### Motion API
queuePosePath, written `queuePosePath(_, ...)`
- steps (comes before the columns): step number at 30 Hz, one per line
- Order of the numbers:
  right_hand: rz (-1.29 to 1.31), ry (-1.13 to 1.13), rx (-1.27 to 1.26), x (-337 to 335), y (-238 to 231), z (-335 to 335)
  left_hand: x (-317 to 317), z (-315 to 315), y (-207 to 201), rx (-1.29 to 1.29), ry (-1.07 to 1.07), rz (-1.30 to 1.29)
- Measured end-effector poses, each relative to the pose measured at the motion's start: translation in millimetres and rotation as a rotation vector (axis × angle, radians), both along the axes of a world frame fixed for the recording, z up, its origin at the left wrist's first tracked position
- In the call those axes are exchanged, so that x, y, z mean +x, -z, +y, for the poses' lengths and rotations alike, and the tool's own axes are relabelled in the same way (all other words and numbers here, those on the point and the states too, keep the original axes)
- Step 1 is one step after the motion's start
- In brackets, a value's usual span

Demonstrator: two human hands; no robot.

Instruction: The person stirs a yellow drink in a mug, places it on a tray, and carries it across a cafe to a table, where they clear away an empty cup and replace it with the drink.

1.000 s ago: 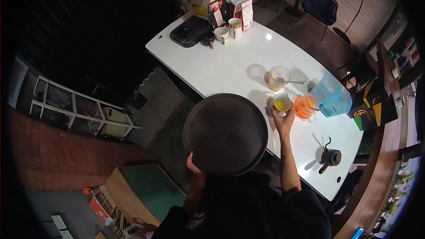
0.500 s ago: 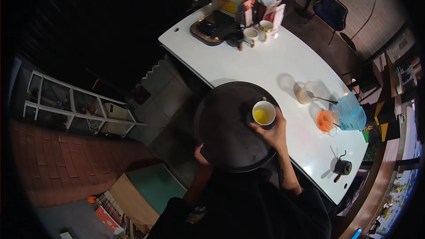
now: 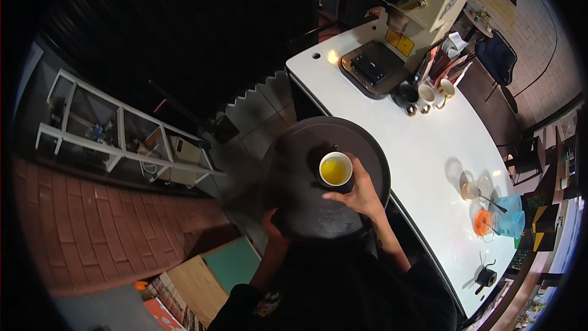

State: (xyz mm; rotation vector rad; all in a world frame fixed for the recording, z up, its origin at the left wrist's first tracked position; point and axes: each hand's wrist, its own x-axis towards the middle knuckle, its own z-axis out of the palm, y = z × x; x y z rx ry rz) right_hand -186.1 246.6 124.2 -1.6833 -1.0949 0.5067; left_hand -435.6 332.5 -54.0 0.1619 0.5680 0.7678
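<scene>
A round dark tray (image 3: 293, 168) is held level in front of me, just left of the white counter's edge. My left hand (image 3: 272, 225) grips its near left rim; most of those fingers are hidden beneath the tray. A white cup (image 3: 337, 156) with yellow liquid inside stands upright over the tray. Around its right side curl the fingers of my right hand (image 3: 361, 195), thumb toward the near side. Whether the cup's base touches the tray cannot be made out.
The white counter (image 3: 422, 165) carries a cream machine (image 3: 422, 9), several mugs (image 3: 427, 93), a blue container (image 3: 509, 214), an orange-lidded jar (image 3: 482, 223) and a small black kettle (image 3: 487, 277). To the left stand a white metal rack (image 3: 122, 129) and a brick wall (image 3: 104, 220).
The view has turned left, so the counter sits further right. The cup and my right hand have shifted left across the tray, nearer its middle. My left hand keeps its grip on the rim.
</scene>
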Motion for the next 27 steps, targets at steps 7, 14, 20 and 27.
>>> queuePosePath(7,-0.198,0.189,0.038,84,-3,60,22,122,0,0.04,-0.114,-0.027)
queuePosePath(14,0.338,0.354,-0.042,153,54,176,86,259,-30,0.097,0.067,-0.238)
queuePosePath(20,0.284,0.453,0.017,199,83,260,132,373,-26,0.046,0.101,-0.127)
queuePosePath(27,0.272,0.638,0.127,208,70,342,200,516,-30,0.051,0.306,0.079)
